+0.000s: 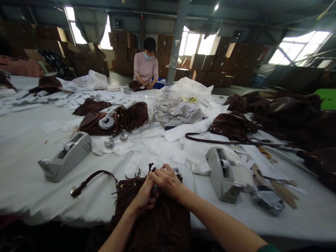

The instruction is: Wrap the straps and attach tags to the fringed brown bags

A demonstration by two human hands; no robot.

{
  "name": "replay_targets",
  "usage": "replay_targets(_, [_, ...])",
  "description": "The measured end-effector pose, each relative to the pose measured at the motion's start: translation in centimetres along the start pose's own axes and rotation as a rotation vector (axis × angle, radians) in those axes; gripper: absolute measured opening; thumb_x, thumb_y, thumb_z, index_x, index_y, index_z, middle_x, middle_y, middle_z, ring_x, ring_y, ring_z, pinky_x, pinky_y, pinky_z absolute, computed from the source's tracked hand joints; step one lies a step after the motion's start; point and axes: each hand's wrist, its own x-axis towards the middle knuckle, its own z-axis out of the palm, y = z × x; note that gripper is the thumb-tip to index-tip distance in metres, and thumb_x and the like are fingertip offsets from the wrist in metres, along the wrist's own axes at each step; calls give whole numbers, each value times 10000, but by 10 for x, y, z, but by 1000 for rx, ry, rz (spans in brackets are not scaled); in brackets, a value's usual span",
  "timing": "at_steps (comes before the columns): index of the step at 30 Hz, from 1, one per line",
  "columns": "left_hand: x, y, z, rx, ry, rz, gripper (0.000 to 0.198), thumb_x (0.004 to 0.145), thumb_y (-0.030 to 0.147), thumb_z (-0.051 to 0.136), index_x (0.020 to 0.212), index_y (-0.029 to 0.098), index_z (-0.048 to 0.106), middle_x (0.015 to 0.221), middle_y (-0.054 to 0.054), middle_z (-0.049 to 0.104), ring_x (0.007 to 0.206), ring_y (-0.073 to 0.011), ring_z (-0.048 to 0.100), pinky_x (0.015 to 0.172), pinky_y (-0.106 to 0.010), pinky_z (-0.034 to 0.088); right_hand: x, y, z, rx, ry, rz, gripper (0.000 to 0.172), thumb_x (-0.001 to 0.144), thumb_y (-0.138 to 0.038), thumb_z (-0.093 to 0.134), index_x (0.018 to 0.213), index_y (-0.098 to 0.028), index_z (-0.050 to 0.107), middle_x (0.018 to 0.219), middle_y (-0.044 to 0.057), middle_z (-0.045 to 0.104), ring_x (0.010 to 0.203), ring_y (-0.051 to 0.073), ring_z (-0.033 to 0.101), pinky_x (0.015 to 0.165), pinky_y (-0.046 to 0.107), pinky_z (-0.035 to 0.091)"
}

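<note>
Both our hands sit together at the top of the brown fringed bag [158, 229]; left hand [144, 197] pinched shut on the bag's mouth, right hand [167, 180] curled over it and touching the left, fingers closed on the same dark gathered edge; what is between the fingertips is too small to tell. The bag lies at 6 o'clock, half on the white table [13, 161], half hanging over the near edge; we judge it could slide off if the grip loosens, since most of its body hangs below. The strap [91, 179] trails to 9 o'clock with a metal end that could snag; the fringe near the fingers could get caught in the gathered mouth. The right tape dispenser [222, 173] stands near our right forearm at 3 o'clock, so a wide elbow could knock it; loose paper slips [158, 149] at 12 o'clock could be swept. Containers: bag's inside hidden under the hands, cannot tell; clear plastic sack [180, 102] at 1 o'clock holds stacked paper; left tape dispenser [66, 156] at 10 o'clock holds a roll; cardboard boxes [120, 40] far at 12 o'clock, contents not visible.
</note>
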Motion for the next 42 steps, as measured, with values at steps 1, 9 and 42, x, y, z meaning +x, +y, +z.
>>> replay_targets(1, [0, 0, 0, 5, -18, 17, 501, 805, 661, 453, 1109, 262, 450, 601, 65, 513, 302, -27, 272, 272, -106, 184, -2, 0, 3, 25, 7, 26, 149, 926, -160, 468, 1011, -171, 589, 814, 51, 620, 721, 194, 524, 752, 338, 331])
replay_targets(9, [0, 3, -1, -5, -87, 58, 594, 845, 576, 458, 1365, 355, 276, 678, 74, 495, 297, -7, 266, 276, -110, 214, -37, 3, -7, 314, -7, 150, 396, 743, -79, 549, 1123, -188, 568, 994, 67, 641, 945, 216, 545, 913, 366, 304])
replay_targets(42, [28, 11, 6, 323, 308, 185, 619, 670, 502, 731, 1153, 205, 482, 450, 88, 506, 275, -93, 417, 302, -163, 269, -78, -43, 46, 609, 389, 312, 337, 819, -95, 430, 1050, -167, 664, 1065, 113, 681, 1086, 259, 597, 947, 470, 494])
